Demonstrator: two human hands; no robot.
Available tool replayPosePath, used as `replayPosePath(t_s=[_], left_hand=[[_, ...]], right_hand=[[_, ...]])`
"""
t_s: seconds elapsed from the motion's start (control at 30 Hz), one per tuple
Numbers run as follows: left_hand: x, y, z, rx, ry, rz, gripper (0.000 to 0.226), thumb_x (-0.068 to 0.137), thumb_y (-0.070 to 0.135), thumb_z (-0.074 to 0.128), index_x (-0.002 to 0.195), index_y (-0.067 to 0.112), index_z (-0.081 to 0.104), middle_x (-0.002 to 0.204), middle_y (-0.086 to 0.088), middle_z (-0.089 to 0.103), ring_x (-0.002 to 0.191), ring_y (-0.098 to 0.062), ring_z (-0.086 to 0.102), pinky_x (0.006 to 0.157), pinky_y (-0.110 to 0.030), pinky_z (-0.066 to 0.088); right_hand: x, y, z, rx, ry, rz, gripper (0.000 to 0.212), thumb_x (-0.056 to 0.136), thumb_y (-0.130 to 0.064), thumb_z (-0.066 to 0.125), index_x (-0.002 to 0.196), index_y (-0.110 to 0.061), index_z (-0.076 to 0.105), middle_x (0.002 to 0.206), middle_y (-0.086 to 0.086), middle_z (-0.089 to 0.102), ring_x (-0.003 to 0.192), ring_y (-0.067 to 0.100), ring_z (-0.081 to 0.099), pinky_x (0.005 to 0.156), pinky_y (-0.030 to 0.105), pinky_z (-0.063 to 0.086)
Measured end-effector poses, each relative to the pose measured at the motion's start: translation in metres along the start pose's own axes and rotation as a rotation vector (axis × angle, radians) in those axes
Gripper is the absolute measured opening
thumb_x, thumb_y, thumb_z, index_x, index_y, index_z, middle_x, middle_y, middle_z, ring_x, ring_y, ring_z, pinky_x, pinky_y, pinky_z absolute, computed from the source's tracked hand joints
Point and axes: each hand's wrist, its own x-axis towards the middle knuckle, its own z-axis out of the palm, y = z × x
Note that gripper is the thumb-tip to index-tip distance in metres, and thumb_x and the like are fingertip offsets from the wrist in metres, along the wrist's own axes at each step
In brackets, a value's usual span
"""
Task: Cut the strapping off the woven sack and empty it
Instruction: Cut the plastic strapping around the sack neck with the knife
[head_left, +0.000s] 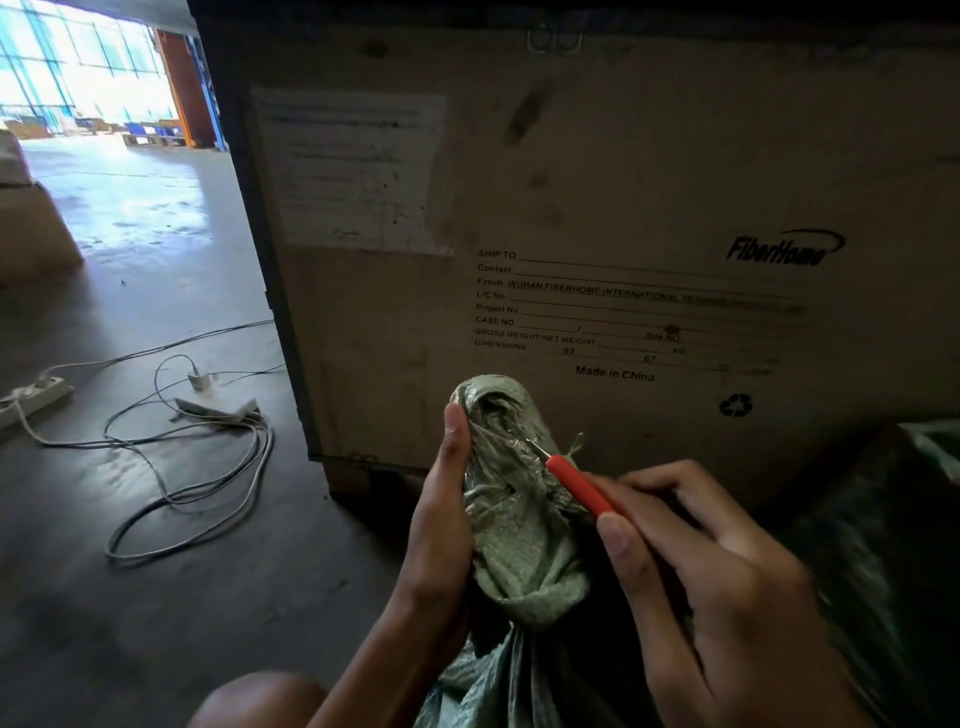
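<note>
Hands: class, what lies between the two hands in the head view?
In the head view, the bunched neck of the green woven sack lies between the left hand and the right hand, whose red-handled tool touches it.

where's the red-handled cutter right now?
Head view, lower centre-right: the red-handled cutter is in the right hand, its metal tip against the bunched neck of the green woven sack, which the left hand grips, in front of the FiberHome crate.

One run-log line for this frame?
left hand: grips sack neck | right hand: red-handled cutter at binding | sack: tied
</note>
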Motion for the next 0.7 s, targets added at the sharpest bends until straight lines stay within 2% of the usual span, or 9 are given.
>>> replayPosePath(t_s=[0.2,0.3,0.47,0.63,0.7], left_hand=[[-0.004,-0.002,0.003,0.092,0.027,0.07,0.088,0.078,0.08,0.055,0.136,0.014,0.06,0.131,-0.016,0.068,0.126,-0.032,0.062,0.111,-0.054,0.043],[-0.003,-0.004,0.003,0.105,0.018,0.121,0.093,0.071,0.083,0.059,0.131,0.013,0.061,0.13,-0.018,0.067,0.125,-0.033,0.061,0.109,-0.055,0.044],[-0.004,0.001,0.002,0.155,0.06,0.245,0.075,0.085,0.07,0.054,0.117,0.003,0.063,0.117,-0.031,0.065,0.115,-0.05,0.061,0.101,-0.064,0.048],[0.004,0.022,-0.017,0.13,0.195,0.28,0.067,0.084,0.059,0.05,0.113,0.0,0.067,0.108,-0.028,0.072,0.105,-0.046,0.069,0.09,-0.056,0.058],[0.007,0.029,-0.025,0.115,0.216,0.271,0.067,0.087,0.06,0.049,0.117,0.003,0.068,0.107,-0.024,0.075,0.103,-0.041,0.072,0.091,-0.054,0.057]], right_hand=[[0.0,-0.001,0.001,-0.001,-0.012,0.01,0.036,0.097,-0.039,0.042,0.115,-0.029,0.072,0.096,-0.012,0.055,0.068,0.004,0.057,0.058,0.011,0.045],[0.0,0.0,0.003,-0.029,-0.014,0.02,0.037,0.097,-0.039,0.041,0.115,-0.028,0.071,0.095,-0.011,0.055,0.071,0.005,0.056,0.059,0.011,0.045],[0.0,-0.001,0.004,-0.047,-0.041,0.027,0.038,0.097,-0.04,0.039,0.115,-0.029,0.071,0.089,-0.014,0.053,0.068,-0.001,0.052,0.062,0.001,0.038],[-0.011,0.007,0.007,-0.107,-0.141,0.107,0.038,0.092,-0.051,0.037,0.097,-0.041,0.073,0.082,-0.015,0.052,0.06,0.002,0.055,0.064,0.001,0.037],[-0.011,0.01,0.002,-0.083,-0.216,0.152,0.044,0.09,-0.066,0.029,0.084,-0.051,0.07,0.081,-0.016,0.055,0.07,0.004,0.058,0.067,-0.002,0.037]])
